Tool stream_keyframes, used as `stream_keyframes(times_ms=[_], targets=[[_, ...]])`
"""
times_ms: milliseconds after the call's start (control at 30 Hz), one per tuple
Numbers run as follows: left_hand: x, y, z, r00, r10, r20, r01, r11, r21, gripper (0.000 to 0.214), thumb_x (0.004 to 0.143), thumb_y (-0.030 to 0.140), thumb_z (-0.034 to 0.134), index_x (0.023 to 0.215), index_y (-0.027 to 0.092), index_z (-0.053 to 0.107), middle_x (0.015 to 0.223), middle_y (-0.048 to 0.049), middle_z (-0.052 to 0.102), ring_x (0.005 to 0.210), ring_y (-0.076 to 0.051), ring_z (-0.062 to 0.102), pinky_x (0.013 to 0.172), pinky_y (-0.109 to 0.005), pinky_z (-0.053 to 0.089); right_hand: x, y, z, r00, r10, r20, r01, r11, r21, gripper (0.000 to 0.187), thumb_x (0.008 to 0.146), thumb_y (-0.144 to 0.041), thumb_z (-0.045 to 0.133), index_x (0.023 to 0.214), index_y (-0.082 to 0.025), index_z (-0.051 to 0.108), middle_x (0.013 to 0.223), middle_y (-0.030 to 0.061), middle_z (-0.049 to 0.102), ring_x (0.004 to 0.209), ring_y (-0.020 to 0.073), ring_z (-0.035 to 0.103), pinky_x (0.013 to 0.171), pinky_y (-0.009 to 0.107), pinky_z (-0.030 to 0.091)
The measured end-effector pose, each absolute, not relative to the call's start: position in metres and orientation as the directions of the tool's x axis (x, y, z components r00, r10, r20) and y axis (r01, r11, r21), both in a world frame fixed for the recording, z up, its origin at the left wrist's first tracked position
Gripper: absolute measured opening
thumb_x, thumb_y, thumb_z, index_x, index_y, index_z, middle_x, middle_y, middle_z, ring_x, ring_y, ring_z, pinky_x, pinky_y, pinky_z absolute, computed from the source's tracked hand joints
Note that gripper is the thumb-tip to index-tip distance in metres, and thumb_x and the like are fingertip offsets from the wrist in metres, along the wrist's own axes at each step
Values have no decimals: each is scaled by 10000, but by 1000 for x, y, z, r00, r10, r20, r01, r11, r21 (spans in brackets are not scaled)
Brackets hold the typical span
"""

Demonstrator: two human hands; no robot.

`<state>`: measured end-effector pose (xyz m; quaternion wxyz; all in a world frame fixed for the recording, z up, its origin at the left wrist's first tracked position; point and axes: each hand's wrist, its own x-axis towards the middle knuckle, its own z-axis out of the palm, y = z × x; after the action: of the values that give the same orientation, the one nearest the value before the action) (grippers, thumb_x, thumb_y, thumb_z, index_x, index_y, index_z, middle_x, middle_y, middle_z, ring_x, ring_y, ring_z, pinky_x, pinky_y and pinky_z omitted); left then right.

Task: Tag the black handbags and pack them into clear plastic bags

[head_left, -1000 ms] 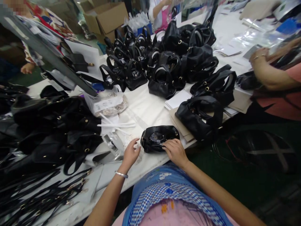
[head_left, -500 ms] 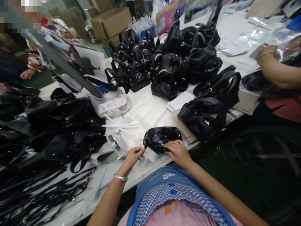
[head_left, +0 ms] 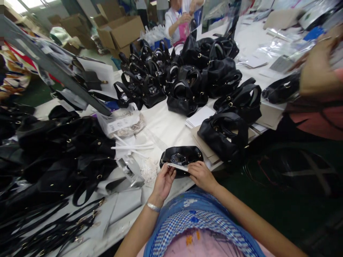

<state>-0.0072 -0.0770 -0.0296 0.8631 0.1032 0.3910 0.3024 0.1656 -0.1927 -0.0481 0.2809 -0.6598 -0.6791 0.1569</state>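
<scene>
A small black handbag (head_left: 191, 152) lies on the white table in front of me, its shiny opening facing up. Across its near side runs a white tag (head_left: 178, 166), seen almost edge-on. My left hand (head_left: 164, 181) pinches the tag's left end, palm turned up and fingers curled. At the other end my right hand (head_left: 203, 175) has its fingers closed on the tag, close against the bag. Part of the bag's near side is hidden behind the tag and my hands.
Left are piled black bags (head_left: 64, 160) and straps with metal clips (head_left: 61, 221). White sticks (head_left: 134, 146) and a plastic bag of chains (head_left: 125, 125) lie nearer. Finished-looking handbags (head_left: 184, 92) stand behind; another handbag (head_left: 223, 137) rests on cardboard at right. A co-worker's arm (head_left: 316, 67) is far right.
My left hand has moved right and turned palm up, bringing the tag from the bag's left corner across its near side. My right hand has gone from the bag to the tag.
</scene>
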Motion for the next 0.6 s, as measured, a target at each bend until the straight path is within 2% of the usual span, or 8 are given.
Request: stream_keyframes(times_ms=[67, 133, 200, 267, 367, 467, 533, 600], targets=[[-9, -81, -27, 552, 575, -604, -423, 817, 392, 113, 836, 218, 652, 932, 159, 660, 1004, -64, 706, 991, -189, 658, 895, -369, 567, 165, -193, -48, 14, 985, 172, 822, 87, -563, 331, 862, -113, 581, 1178, -202, 616, 1127, 68, 684, 1123, 222, 552, 971, 408, 330], [-8, -86, -27, 550, 570, -610, -393, 821, 414, 155, 811, 245, 676, 932, 149, 663, 1043, -84, 700, 1028, -210, 644, 951, -406, 535, 164, -194, -48, 1, 986, 169, 839, 91, -536, 348, 865, -106, 563, 1197, -196, 610, 1138, 80, 678, 1128, 228, 546, 969, 415, 336], [-6, -91, -29, 492, 607, -625, -313, 792, 523, 193, 774, 272, 717, 906, 145, 657, 1003, -75, 703, 936, -180, 665, 895, -348, 555, 164, -196, -48, -7, 987, 161, 857, 89, -507, 310, 875, -117, 546, 1164, -186, 634, 1098, 94, 684, 1117, 242, 545, 964, 426, 344], [-3, -95, -34, 408, 675, -615, -165, 716, 678, 243, 747, 321, 744, 883, 146, 644, 916, -52, 700, 805, -144, 672, 765, -275, 576, 164, -197, -47, -17, 988, 150, 860, 91, -501, 295, 878, -113, 525, 1131, -185, 657, 1064, 101, 687, 1112, 248, 541, 966, 430, 352], [5, -99, -39, 325, 769, -550, -2, 583, 813, 353, 745, 440, 725, 890, 130, 635, 832, -50, 688, 710, -138, 662, 639, -238, 566, 167, -197, -42, -22, 992, 128, 835, 88, -543, 419, 844, -31, 477, 1193, -204, 632, 1128, 93, 665, 1142, 221, 525, 982, 401, 360], [11, -103, -36, 326, 792, -517, -47, 560, 827, 422, 791, 498, 658, 980, 121, 641, 940, -94, 696, 806, -165, 675, 695, -266, 580, 171, -193, -35, -6, 998, 70, 820, 45, -571, 525, 812, 18, 439, 1256, -217, 590, 1194, 82, 637, 1154, 192, 522, 975, 361, 374], [12, -104, -32, 358, 776, -519, -81, 580, 811, 406, 779, 442, 700, 1020, 121, 639, 1020, -114, 689, 876, -171, 669, 737, -268, 582, 172, -189, -32, -14, 1000, 19, 836, 22, -548, 517, 816, 11, 433, 1254, -213, 591, 1191, 86, 635, 1146, 197, 525, 958, 358, 382], [12, -103, -28, 371, 740, -561, -95, 631, 770, 376, 714, 324, 787, 990, 113, 644, 1011, -112, 689, 872, -156, 662, 738, -243, 580, 174, -187, -29, -43, 999, -23, 866, 26, -499, 470, 841, -17, 436, 1242, -202, 596, 1174, 99, 639, 1150, 217, 519, 953, 377, 374]])
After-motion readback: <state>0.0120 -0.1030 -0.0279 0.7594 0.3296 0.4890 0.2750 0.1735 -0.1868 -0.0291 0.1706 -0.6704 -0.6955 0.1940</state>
